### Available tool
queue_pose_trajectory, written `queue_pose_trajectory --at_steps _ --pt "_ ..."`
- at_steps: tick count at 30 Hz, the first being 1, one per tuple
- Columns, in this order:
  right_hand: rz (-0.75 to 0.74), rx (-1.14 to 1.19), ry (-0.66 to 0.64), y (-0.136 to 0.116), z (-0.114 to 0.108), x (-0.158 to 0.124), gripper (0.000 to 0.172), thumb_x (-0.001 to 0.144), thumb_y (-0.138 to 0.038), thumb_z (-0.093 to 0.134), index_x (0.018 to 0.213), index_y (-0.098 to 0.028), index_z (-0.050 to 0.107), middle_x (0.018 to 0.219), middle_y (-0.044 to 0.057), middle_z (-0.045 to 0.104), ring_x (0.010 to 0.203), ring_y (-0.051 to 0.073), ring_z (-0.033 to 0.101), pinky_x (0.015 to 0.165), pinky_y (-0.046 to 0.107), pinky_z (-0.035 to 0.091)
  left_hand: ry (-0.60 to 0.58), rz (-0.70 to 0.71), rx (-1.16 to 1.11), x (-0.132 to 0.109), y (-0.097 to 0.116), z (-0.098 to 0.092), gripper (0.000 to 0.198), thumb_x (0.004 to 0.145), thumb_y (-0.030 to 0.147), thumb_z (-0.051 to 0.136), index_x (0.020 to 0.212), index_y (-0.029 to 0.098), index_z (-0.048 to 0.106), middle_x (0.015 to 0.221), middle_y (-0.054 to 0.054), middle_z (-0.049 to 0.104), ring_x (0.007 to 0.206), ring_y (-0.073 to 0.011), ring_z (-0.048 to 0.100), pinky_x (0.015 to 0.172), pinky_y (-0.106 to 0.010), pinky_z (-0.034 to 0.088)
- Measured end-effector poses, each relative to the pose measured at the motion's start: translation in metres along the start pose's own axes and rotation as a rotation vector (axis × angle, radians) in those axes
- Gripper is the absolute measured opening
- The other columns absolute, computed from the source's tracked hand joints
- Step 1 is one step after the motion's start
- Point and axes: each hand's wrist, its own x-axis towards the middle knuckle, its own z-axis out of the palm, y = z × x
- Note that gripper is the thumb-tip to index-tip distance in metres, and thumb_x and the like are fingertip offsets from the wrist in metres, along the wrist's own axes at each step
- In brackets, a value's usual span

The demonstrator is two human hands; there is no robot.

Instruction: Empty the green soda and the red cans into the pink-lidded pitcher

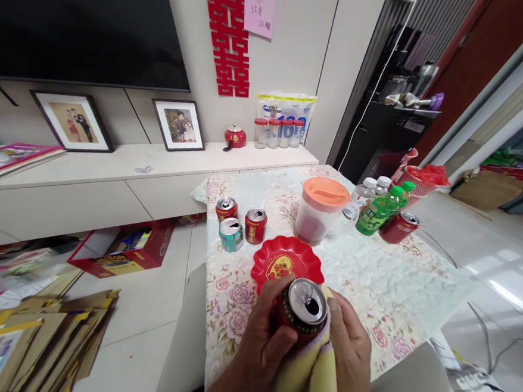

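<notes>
Close to me, an opened red drink can point(306, 303) is held upright over the near part of the table. My left hand point(266, 334) wraps round the can's left side, thumb in front. On the other side my right hand point(349, 339) grips a yellow cloth point(305, 372) and presses it against the can. The cloth hangs down below the can. Just beyond lies a red scalloped plate point(299, 259), partly hidden by the hands and can. Back left of it stand two red cans point(256, 226) and a shorter teal can point(230, 235), all opened.
A tub with an orange lid point(322, 209) stands behind the plate. Green bottles point(378, 211), clear white-capped bottles point(360, 197) and another red can point(399, 228) are at the right. Lidded jars point(273, 135) line the white cabinet. Flattened cardboard point(54, 337) lies on the floor at left.
</notes>
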Motion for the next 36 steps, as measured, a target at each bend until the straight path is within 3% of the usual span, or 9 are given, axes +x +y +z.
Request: queue_pose_trajectory --at_steps 4,6,10,12,15,21,25,30,36 --pt "-0.095 -0.049 0.11 0.007 0.003 -0.006 0.05 0.094 -0.068 0.07 0.099 -0.019 0.082 0.1 0.01 0.081 0.089 0.025 0.075 0.078 0.037 0.06 0.018 -0.168 0.039 -0.011 0.007 0.005 0.059 0.112 0.057 0.049 0.167 0.037 0.043 0.174 -0.007 0.045 0.163 -0.0335 0.039 0.135 -0.052 0.032" --pt "-0.138 -0.069 0.133 0.012 0.004 -0.009 0.045 0.096 -0.063 0.07 0.1 -0.02 0.084 0.102 0.01 0.081 0.089 0.024 0.076 0.079 0.035 0.061 0.038 -0.184 0.029 -0.012 0.01 0.008 0.061 0.111 0.058 0.049 0.168 0.036 0.041 0.175 -0.008 0.043 0.164 -0.0339 0.038 0.135 -0.052 0.034" --pt "-0.329 -0.149 0.119 0.016 0.006 -0.014 0.027 0.102 -0.046 0.069 0.103 -0.025 0.085 0.106 0.006 0.082 0.093 0.018 0.076 0.082 0.027 0.06 0.128 -0.034 -0.027 -0.005 0.015 0.013 0.069 0.099 0.069 0.066 0.155 0.03 0.053 0.146 -0.01 0.066 0.13 -0.0321 0.067 0.11 -0.044 0.059" --pt "-0.444 -0.211 0.094 0.013 0.004 -0.015 0.022 0.105 -0.037 0.065 0.106 -0.027 0.085 0.107 0.005 0.081 0.094 0.015 0.076 0.082 0.024 0.06 0.139 0.0 -0.067 0.0 0.019 0.014 0.064 0.098 0.07 0.068 0.146 0.029 0.057 0.129 -0.007 0.071 0.112 -0.0273 0.073 0.099 -0.039 0.063" --pt "-0.546 -0.282 0.053 0.002 -0.001 -0.011 0.021 0.104 -0.03 0.064 0.108 -0.028 0.084 0.105 0.004 0.08 0.095 0.014 0.075 0.083 0.022 0.06 0.094 -0.006 -0.121 0.006 0.023 0.013 0.056 0.099 0.07 0.066 0.137 0.03 0.061 0.12 -0.005 0.073 0.103 -0.0237 0.073 0.094 -0.036 0.063" --pt "-0.261 -0.169 -0.176 -0.022 -0.013 0.01 0.027 0.099 -0.046 0.071 0.089 -0.026 0.086 0.096 0.006 0.079 0.087 0.018 0.075 0.077 0.023 0.06 -0.025 -0.048 -0.173 0.007 0.024 0.008 0.062 0.094 0.072 0.072 0.139 0.03 0.065 0.122 -0.005 0.074 0.107 -0.025 0.071 0.095 -0.035 0.059" --pt "-0.041 -0.075 -0.283 -0.018 -0.014 0.022 0.037 0.093 -0.057 0.076 0.09 -0.022 0.086 0.096 0.008 0.079 0.087 0.021 0.073 0.074 0.027 0.059 -0.049 -0.063 -0.171 0.003 0.023 0.007 0.064 0.096 0.074 0.067 0.141 0.028 0.063 0.125 -0.007 0.074 0.109 -0.0267 0.07 0.096 -0.037 0.058" --pt "0.016 -0.039 -0.242 0.007 -0.006 0.021 0.045 0.09 -0.064 0.078 0.093 -0.02 0.085 0.099 0.009 0.079 0.092 0.024 0.072 0.082 0.033 0.059 0.06 -0.014 -0.108 -0.003 0.016 0.007 0.058 0.1 0.07 0.063 0.143 0.031 0.054 0.127 -0.006 0.068 0.109 -0.0259 0.068 0.097 -0.039 0.056" --pt "-0.003 -0.049 -0.121 0.022 0.001 -0.003 0.043 0.098 -0.064 0.069 0.102 -0.023 0.083 0.108 0.007 0.079 0.098 0.021 0.071 0.09 0.031 0.056 0.21 0.028 -0.053 -0.002 -0.004 0.007 0.056 0.101 0.073 0.058 0.131 0.025 0.059 0.122 -0.008 0.064 0.108 -0.0273 0.065 0.095 -0.041 0.053"
